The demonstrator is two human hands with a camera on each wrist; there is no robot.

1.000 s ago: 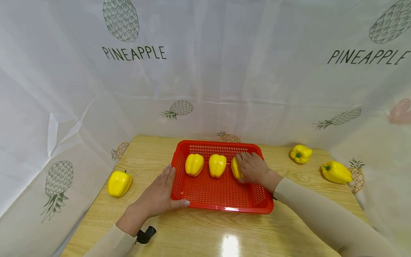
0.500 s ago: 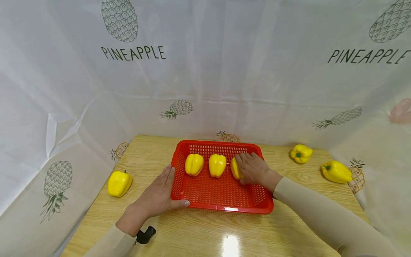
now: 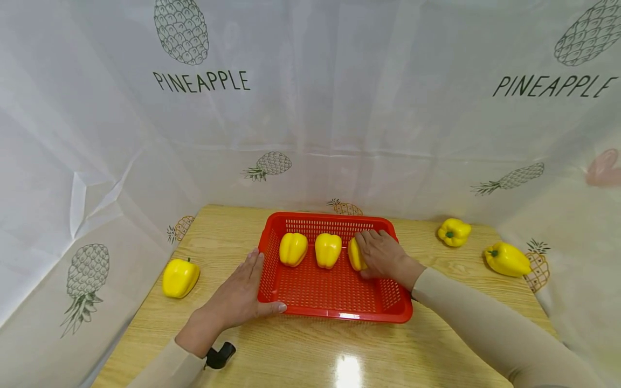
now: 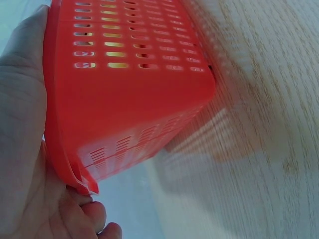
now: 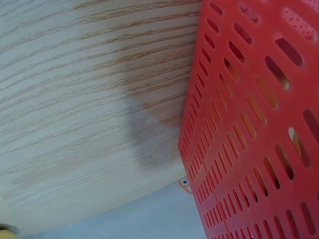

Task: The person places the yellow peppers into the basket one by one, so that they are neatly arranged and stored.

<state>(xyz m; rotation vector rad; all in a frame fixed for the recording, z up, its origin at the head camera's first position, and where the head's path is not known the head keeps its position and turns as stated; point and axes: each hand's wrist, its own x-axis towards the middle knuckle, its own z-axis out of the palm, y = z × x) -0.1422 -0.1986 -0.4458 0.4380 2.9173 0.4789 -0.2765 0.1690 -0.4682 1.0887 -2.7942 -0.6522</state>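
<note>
A red plastic basket [image 3: 335, 313] with slotted walls stands on the wooden table. Inside, along its far half, are a yellow bell pepper [image 3: 293, 249] at left, another yellow bell pepper [image 3: 328, 251] in the middle and a third yellow bell pepper [image 3: 356, 255] at right. My right hand [image 3: 383, 256] reaches over the right wall and grips this third pepper, covering much of it. My left hand [image 3: 237, 293] holds the basket's near left corner, thumb on the front rim. In the left wrist view, fingertips [image 4: 94, 215] show beside the rim. The right wrist view shows only the basket's outer wall.
One yellow bell pepper [image 3: 180, 277] lies on the table left of the basket. Two more, a bell pepper [image 3: 454, 232] and a longer bell pepper [image 3: 507, 259], lie to the right. A pineapple-print sheet [image 3: 310, 118] hangs behind and at both sides.
</note>
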